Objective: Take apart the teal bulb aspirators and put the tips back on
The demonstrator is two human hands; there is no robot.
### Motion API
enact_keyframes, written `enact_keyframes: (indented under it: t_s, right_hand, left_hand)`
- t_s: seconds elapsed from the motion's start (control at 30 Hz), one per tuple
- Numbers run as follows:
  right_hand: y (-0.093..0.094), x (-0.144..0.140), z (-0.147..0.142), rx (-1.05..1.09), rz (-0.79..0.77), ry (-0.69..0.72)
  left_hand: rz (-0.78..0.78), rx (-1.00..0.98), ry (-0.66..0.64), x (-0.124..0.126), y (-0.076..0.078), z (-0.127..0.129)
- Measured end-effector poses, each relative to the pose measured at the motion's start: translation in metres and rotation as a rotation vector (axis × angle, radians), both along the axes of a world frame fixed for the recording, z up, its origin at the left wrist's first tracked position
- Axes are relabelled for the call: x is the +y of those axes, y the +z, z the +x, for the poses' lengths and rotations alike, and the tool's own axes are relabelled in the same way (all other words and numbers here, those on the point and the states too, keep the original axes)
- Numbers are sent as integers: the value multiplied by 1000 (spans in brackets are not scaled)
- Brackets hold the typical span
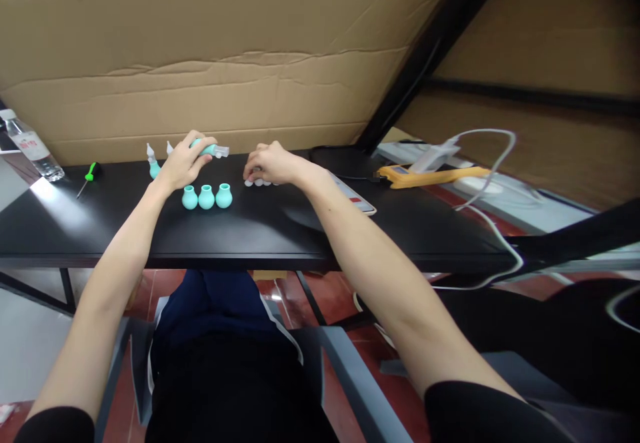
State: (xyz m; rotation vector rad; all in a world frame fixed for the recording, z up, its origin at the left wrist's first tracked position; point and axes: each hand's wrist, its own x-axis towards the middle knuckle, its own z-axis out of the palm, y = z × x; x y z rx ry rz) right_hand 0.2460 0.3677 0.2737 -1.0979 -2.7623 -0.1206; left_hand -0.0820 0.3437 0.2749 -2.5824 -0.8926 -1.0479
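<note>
Left hand (183, 163), upper centre-left of frame, closed around a teal bulb with clear nozzle (213, 150); the piece lies roughly horizontal, long axis left to right, nozzle tip pointing toward frame right and projecting past the fingers. Right hand (273, 164), just right of it, curled palm-down over a short row of small white caps (260, 181) on the black tabletop (280, 229); fingertips touch the caps, but whether one is pinched in the grip cannot be told. The caps lie to the right of and slightly below the nozzle tip, so the right hand is the nearer one to them; gap between tip and caps is small. Three loose teal bulbs (207, 197) stand upright in a row just below the left hand. Two more nozzle-topped pieces (151, 160) stand behind the left hand. Green screwdriver (89, 177) and water bottle (31, 147) at far left, well apart.
</note>
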Motion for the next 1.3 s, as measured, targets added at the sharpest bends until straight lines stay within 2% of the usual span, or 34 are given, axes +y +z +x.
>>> enact_keyframes:
  t_s: [0.27,0.4,0.53,0.63,0.8,0.9,1.07,1.2,1.3]
  right_hand:
    - [-6,3,5,48,37,26]
    - [-5,-6,0,355,83,65]
    - [-9,-19,-21,698,21,194]
    - [-17,-27,-39,811,-20,233]
    - [-20,-36,-53,944,-108,190]
    - [-14,-40,-51,973,-218,209]
    - [-1,-45,-40,869,-355,220]
    - [0,-42,-32,808,-369,271]
    - [-3,-40,-30,790,-336,258]
  left_hand:
    - [-31,-117,13,1,1,-1]
    - [-16,-99,30,3,1,-3]
    - [4,-74,33,0,2,-1]
    - [-1,-55,8,-4,4,3]
    - [-27,-44,-85,-9,8,9]
    - [-67,-77,-108,-12,12,12]
    - [-180,-80,-155,-18,18,17]
    - [-212,-83,-195,-20,21,15]
    - [-180,-120,-179,-20,23,13]
